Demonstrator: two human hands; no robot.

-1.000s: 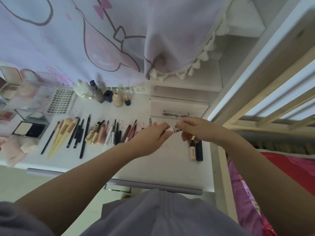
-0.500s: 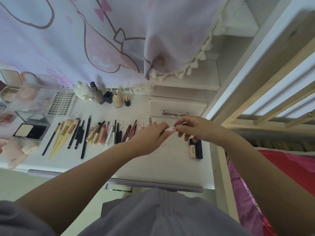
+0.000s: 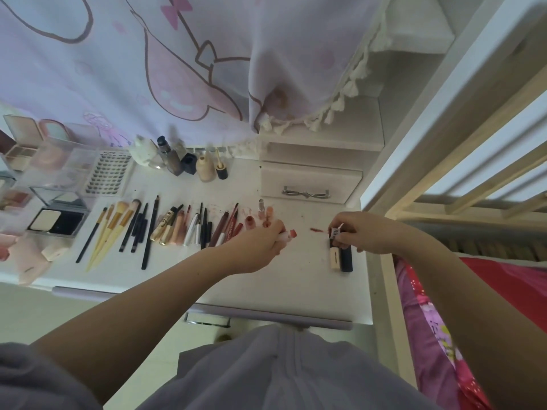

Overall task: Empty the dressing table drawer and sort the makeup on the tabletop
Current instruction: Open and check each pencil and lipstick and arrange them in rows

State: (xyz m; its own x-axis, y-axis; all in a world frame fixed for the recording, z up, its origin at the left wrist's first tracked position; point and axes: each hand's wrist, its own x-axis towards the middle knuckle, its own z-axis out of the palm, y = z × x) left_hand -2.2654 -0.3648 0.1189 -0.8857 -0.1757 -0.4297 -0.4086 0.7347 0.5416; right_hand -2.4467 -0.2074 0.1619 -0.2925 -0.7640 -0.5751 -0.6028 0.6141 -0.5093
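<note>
A small lip gloss tube [image 3: 288, 234] with a pinkish-red end is pinched in the curled fingers of the left hand [image 3: 260, 241], held just above the surface [image 3: 266, 279] near the middle of its width. Its cap with the wand [image 3: 336, 232] is pinched by the right hand [image 3: 362, 232], the reddish tip [image 3: 316, 230] pointing toward the tube; the two parts are held apart. Just below the right hand, near the right edge of the surface, a cream tube [image 3: 334, 257] and a dark tube [image 3: 346, 258] are laid side by side, touching. To the left of the left hand a row of lipsticks and pencils [image 3: 207, 224] is laid out, followed further left by dark pencils [image 3: 145, 229] and yellow-handled brushes [image 3: 111, 229]. Toward the left edge an open powder compact [image 3: 56, 221], a lash tray [image 3: 108, 176] and clear boxes [image 3: 53, 167] are set. Along the back edge small bottles [image 3: 189, 162] are stood upright beside a white jar [image 3: 145, 150]. At the back right corner a small closed drawer [image 3: 309, 182] with a bow-shaped handle [image 3: 306, 193] is seen. A pale printed curtain [image 3: 148, 63] with tassels is hung over the back of the surface.
</note>
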